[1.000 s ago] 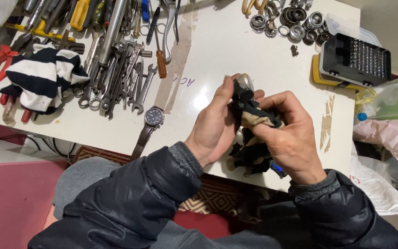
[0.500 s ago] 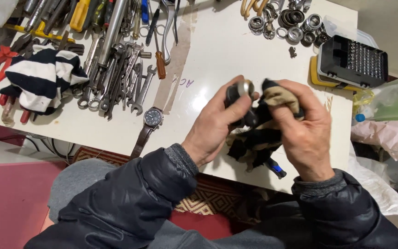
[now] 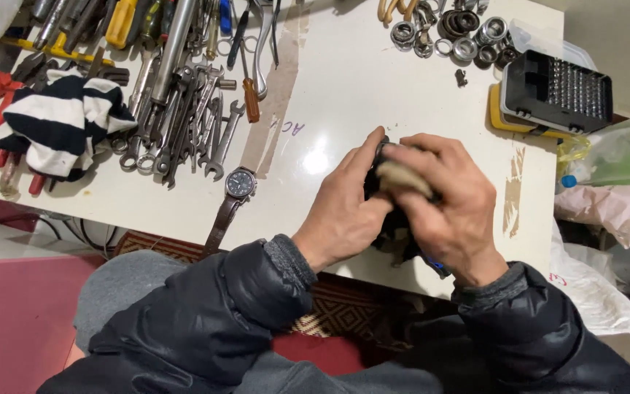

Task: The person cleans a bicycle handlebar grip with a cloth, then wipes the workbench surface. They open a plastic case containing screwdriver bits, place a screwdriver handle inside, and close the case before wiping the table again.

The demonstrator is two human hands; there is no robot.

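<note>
Hands [image 3: 402, 201] rubbing rag [image 3: 402, 177] on blk part [image 3: 391, 222]

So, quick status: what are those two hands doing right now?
Left hand and right hand both clasp a dark part wrapped in a tan rag. Wristwatch lies apart; nothing blocking.

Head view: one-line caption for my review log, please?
Both hands, left hand and right hand, clasp a dark object over a white table, wrenches and a wristwatch alongside.

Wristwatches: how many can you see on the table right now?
1. The wristwatch lies on the white table, just right of the pile of wrenches and left of the left hand. Another could be hidden under the tools or the striped cloth.
</note>
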